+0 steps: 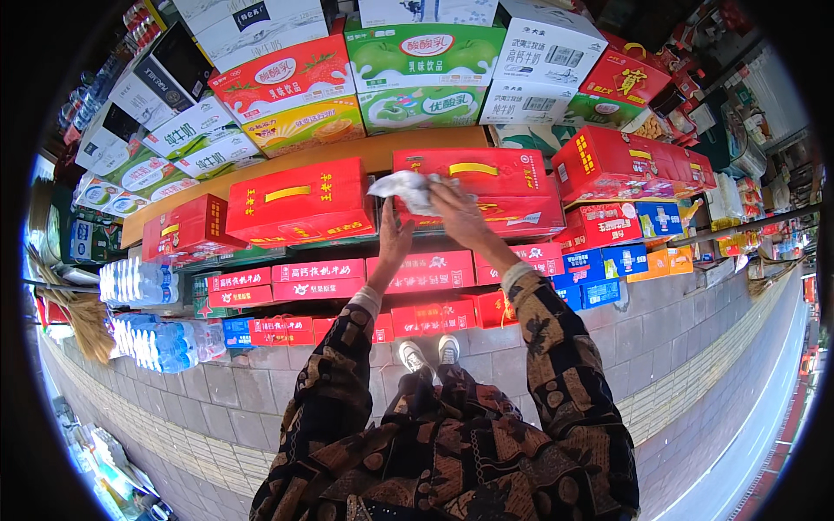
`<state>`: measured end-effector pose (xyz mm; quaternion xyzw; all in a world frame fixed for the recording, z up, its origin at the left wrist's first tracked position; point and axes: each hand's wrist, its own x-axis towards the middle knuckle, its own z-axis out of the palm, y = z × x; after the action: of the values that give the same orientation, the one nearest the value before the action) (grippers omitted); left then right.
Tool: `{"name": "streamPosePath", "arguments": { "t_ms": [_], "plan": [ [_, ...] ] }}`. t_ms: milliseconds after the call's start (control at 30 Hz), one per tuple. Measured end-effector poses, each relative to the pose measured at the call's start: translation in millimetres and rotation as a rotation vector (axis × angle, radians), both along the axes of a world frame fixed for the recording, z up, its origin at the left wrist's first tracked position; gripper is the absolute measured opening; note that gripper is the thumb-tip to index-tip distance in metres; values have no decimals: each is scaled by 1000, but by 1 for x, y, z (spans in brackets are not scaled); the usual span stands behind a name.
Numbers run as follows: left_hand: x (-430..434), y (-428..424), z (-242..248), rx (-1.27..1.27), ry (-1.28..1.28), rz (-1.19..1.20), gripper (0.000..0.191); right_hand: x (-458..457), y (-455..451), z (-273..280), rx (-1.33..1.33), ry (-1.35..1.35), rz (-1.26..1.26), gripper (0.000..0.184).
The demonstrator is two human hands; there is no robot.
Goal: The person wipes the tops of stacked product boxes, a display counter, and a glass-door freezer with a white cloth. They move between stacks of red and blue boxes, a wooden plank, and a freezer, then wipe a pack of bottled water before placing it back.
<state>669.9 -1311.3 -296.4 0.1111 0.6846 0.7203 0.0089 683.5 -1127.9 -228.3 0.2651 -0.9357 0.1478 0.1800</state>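
A whitish crumpled cloth (pixel 409 190) lies under my right hand (pixel 456 207), which holds it against the top of a red carton with a yellow handle (pixel 515 189). At the carton's left edge is my left hand (pixel 393 236), its fingers pointing up beside the cloth; whether they touch the cloth or the carton I cannot tell. Another red carton with a yellow handle (pixel 293 200) sits just left of my hands, and a narrower red carton (pixel 189 228) stands farther left. To the right is a row of red cartons (pixel 625 166).
Stacked milk and drink cartons (pixel 423 55) rise behind a wooden board (pixel 417 142). Red cartons (pixel 417 268) line the front below. Shrink-wrapped water bottles (pixel 163 342) and a straw broom (pixel 91 325) stand at the left, blue cartons (pixel 586 267) at the right. Paving (pixel 273 391) lies underfoot.
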Motion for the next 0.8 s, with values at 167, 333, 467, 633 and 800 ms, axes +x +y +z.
{"name": "streamPosePath", "arguments": {
  "t_ms": [167, 333, 467, 633, 800],
  "plan": [
    [10, -7, 2, -126, -2, 42, 71, 23, 104, 1, 19, 83, -194, 44],
    [23, -2, -7, -188, -52, 90, 69, 41, 174, 10, 65, 77, -376, 43],
    [35, 16, -12, -15, -96, 9, 66, 67, 212, -20, -31, -105, -570, 37],
    [72, 12, -36, 25, -274, 82, 65, 120, 248, -74, -683, -174, -676, 24],
    [134, -44, -75, -387, -16, -90, 30, 145, 268, -94, -907, -257, -829, 30]
  ]
}}
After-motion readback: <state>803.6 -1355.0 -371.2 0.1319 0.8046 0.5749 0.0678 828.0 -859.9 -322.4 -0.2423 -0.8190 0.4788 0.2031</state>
